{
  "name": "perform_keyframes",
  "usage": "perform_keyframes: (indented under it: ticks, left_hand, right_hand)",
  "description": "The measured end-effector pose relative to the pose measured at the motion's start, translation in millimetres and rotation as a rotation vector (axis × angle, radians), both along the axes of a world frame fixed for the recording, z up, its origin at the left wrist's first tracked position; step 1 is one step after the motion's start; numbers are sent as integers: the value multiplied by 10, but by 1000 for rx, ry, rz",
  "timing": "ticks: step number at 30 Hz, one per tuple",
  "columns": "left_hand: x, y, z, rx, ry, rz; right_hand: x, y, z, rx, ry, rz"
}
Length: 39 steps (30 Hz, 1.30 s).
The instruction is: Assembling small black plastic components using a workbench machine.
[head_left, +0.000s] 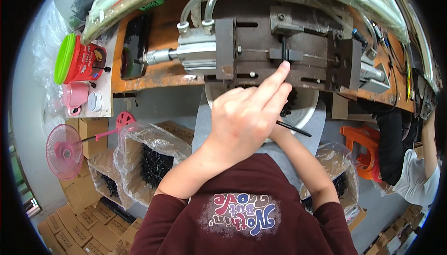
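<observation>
My left hand point(244, 117) reaches over the dark metal fixture point(256, 31) on the bench. Its index finger is stretched, with the fingertip at the near end of a thin black rod point(284, 48). This rod stands across a small grey clamp block point(294, 55). The other fingers are curled, and the thumb is hidden. Beneath it lies my right hand point(278, 131), mostly covered, so its fingers do not show. A second black rod point(298, 129) sticks out between the two hands; which one holds it I cannot tell.
A white basin point(311, 115) with black parts sits below the fixture. Air cylinders point(198, 55) and clear hoses point(198, 1) flank it. Plastic-lined boxes of black pieces point(156, 162), a pink fan point(65, 151), an orange stool point(361, 145) and a red bucket point(86, 62) stand around. Another person's arm point(429, 138) is far right.
</observation>
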<state>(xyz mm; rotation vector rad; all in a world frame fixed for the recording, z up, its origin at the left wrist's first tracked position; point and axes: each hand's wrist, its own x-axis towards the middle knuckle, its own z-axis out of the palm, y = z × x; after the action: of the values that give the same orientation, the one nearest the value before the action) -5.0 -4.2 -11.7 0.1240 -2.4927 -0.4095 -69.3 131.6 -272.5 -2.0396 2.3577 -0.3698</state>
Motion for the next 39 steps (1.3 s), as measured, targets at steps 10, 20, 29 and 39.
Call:
perform_keyframes:
  ticks: [10,20,29,39]
  left_hand:
    - [-88,-23,54,-11,-59,-14]
    - [-94,0,108,208,-44,-63]
    - [212,-23,359,1830,-292,-524]
    - [335,-98,501,1783,-219,-540]
  right_hand:
    - [-32,342,815,-211,-625,-366]
    - [-42,350,778,-135,-850,-710]
    - [134,454,307,-235,-912,-700]
    - [167,510,296,-319,-1112,-729]
